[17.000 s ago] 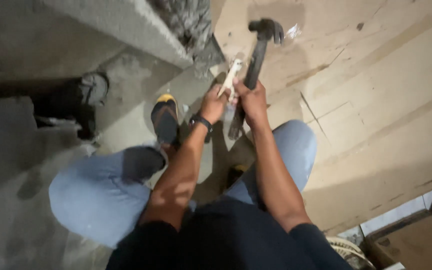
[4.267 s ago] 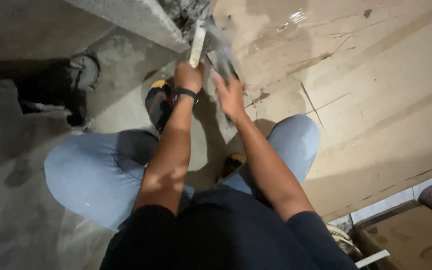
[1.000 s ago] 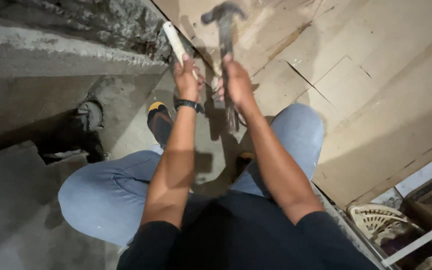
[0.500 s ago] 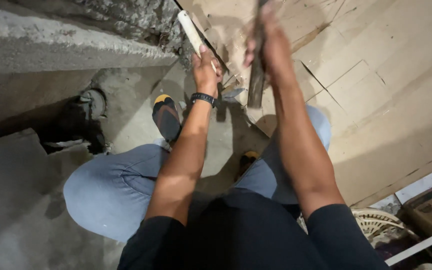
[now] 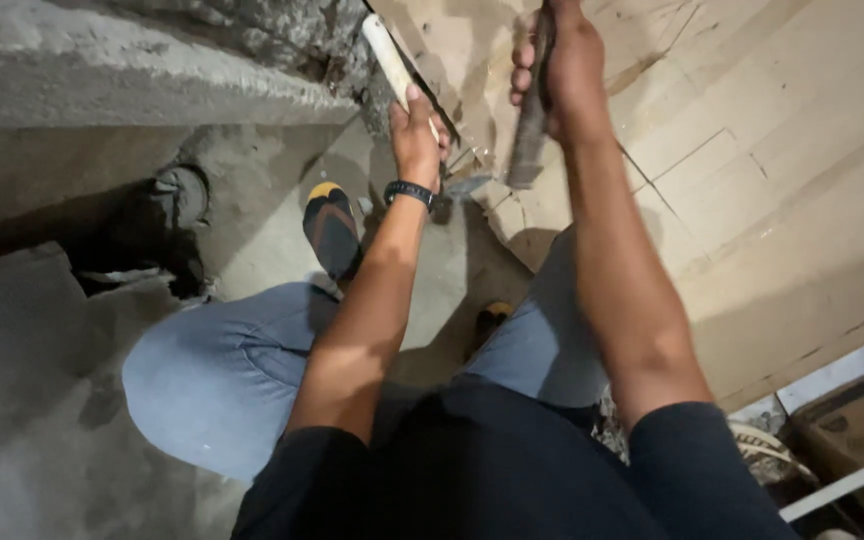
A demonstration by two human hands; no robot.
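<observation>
Two hands work at the far edge of the scene, above bent knees in blue jeans. Largest around them are the grey concrete ledge (image 5: 142, 80) at far left and the pale cardboard sheets (image 5: 752, 150) spread to the right.

Compared with a second ago, the right hand (image 5: 562, 60) has risen: the hammer's head, then in plain sight, is now out past the top edge, and only its dark handle (image 5: 530, 130) shows, hanging near-vertical below the clenched fist. That reads as a raised swing over the chisel.

The left hand (image 5: 417, 135), a black band at its wrist, is wrapped tight around the pale chisel (image 5: 392, 60). Its long axis runs diagonally, butt end far-left toward the rubble, working end near-right toward the cardboard seam. A black-and-yellow shoe (image 5: 332, 225) rests on the floor nearby.
</observation>
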